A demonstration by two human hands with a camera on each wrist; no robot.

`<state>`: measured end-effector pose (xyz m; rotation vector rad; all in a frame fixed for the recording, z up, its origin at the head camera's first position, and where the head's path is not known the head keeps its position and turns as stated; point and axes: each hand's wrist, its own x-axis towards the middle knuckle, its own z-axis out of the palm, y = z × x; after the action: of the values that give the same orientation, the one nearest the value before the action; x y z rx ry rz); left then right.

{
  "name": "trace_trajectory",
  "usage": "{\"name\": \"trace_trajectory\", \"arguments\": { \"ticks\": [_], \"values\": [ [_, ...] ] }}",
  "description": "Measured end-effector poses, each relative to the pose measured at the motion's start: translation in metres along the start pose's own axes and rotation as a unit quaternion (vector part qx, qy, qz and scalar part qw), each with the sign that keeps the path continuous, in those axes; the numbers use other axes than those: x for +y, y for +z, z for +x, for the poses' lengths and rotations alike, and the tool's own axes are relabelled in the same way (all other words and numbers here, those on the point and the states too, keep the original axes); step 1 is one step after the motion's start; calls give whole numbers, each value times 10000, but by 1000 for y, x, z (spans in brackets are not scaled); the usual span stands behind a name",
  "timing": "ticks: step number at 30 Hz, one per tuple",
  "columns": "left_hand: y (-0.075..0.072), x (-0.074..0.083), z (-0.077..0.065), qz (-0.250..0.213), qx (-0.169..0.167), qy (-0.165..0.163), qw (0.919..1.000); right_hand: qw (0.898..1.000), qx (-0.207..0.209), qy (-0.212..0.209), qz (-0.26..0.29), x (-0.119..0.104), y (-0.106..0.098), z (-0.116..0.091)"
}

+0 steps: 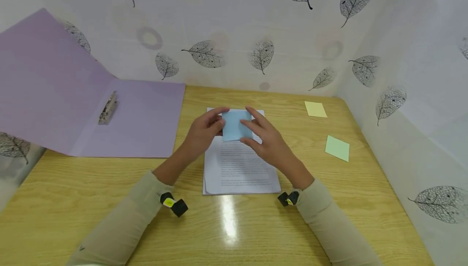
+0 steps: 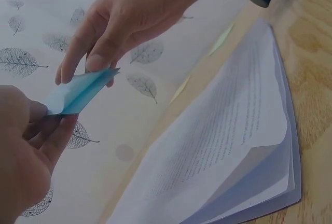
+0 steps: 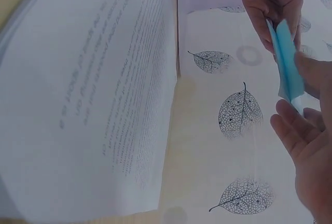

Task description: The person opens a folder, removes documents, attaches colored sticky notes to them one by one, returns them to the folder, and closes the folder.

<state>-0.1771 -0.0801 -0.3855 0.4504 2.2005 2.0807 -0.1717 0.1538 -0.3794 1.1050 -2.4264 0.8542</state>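
Both hands hold a blue sticky note [image 1: 234,126] above a stack of printed sheets [image 1: 243,168]. At its left edge, my left hand [image 1: 202,134] pinches it between thumb and fingers. My right hand [image 1: 268,142] grips the other side, thumb on one face and fingers on the other, as the left wrist view shows. Seen from the wrists, the blue paper [image 2: 78,92] parts into two layers along one edge; whether it is folded or two notes I cannot tell. The printed sheets [image 3: 93,105] lie below the hands, a few corners curling up in the left wrist view.
An open purple lever folder [image 1: 146,124] with a metal clip [image 1: 108,109] lies at the left, its cover leaning up. On the table's right are a yellow sticky note [image 1: 315,109] and a green one [image 1: 337,148]. A leaf-patterned curtain [image 1: 234,26] borders the back and right.
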Motion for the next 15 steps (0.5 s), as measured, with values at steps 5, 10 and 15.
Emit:
{"name": "trace_trajectory", "arguments": {
  "ticks": [5,10,15],
  "values": [
    [2,3,0,-41,-103,-272,9996,9981,559,184,163,-2,1,0],
    [6,6,-4,-179,-429,-199,9987,9889,1048,923,499,-5,2,0],
    [12,7,-6,-231,-421,-67,9988,9837,1176,1261,511,-6,1,0]
  ]
}}
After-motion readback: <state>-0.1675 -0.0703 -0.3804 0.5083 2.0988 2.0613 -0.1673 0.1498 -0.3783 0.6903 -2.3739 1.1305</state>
